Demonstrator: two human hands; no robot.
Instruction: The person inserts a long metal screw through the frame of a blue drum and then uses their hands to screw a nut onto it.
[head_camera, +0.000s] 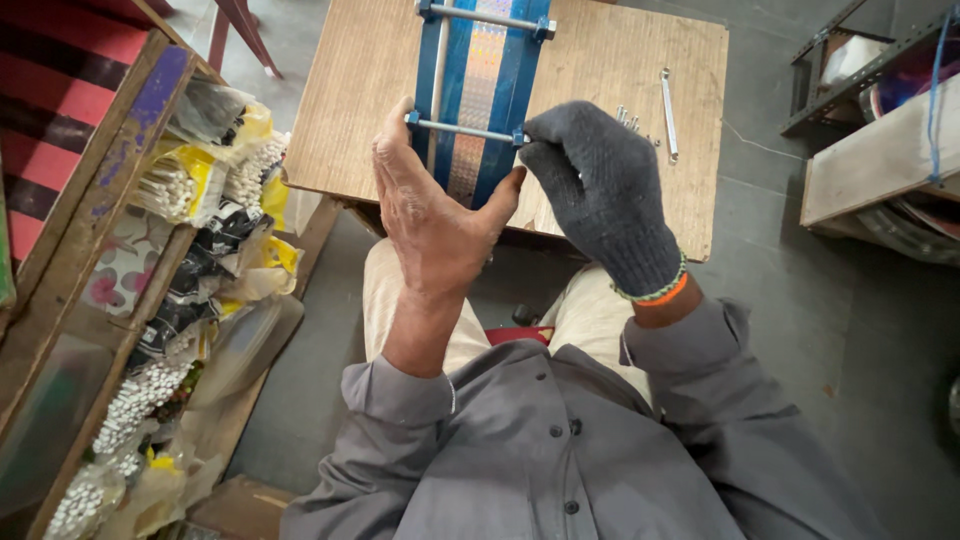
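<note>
Though gloved, right hand (600, 190) beside blue frame (480, 90)

— Grey concrete floor (800, 300), wooden bench (350, 100) at twelve o'clock?
— Yes. Wooden rack (100, 230) at nine o'clock, stuffed with plastic packets (215, 180). Metal-frame shelving (880, 130) at two o'clock. Soft, even daylight.

A wooden table (350, 90) carries a blue frame (480, 90), spanner (667, 112) and bolts (627, 118).
</note>
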